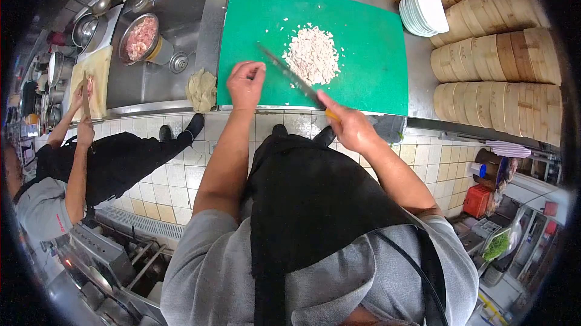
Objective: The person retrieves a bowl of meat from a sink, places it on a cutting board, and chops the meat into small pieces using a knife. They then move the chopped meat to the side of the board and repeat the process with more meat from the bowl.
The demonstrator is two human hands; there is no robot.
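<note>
Bright, even overhead light fills the centre of the frame, with soft glare on the steel sink (151, 84) at upper left. Fisheye distortion bends straight lines, and a dark vignette rings every edge. The knife (290, 78) is slightly motion-smeared, and the lower corners look soft.

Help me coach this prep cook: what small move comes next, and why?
Probably swing the knife into the chopped meat pile: the right hand holds its blade just beside the pile, while the left hand rests on the green cutting board, apart from it.

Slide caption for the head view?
Right hand holds knife beside chopped food on green board; left hand fisted nearby.
</note>
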